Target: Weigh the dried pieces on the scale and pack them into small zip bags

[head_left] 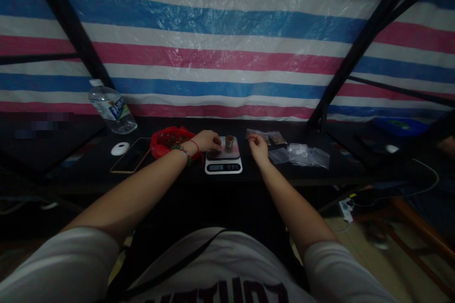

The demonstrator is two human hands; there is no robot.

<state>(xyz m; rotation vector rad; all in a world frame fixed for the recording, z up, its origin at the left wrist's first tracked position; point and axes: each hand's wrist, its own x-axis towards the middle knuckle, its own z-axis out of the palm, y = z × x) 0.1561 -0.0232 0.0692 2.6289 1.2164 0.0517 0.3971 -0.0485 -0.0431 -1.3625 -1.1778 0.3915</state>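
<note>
While on the scale [223,164], cup [229,144] upright, long axis vertical.

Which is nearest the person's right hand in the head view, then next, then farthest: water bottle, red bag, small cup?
1. Small cup: on the scale, just left of the right hand.
2. Red bag: farther left, past the scale.
3. Water bottle: far left, toward the back.
</note>
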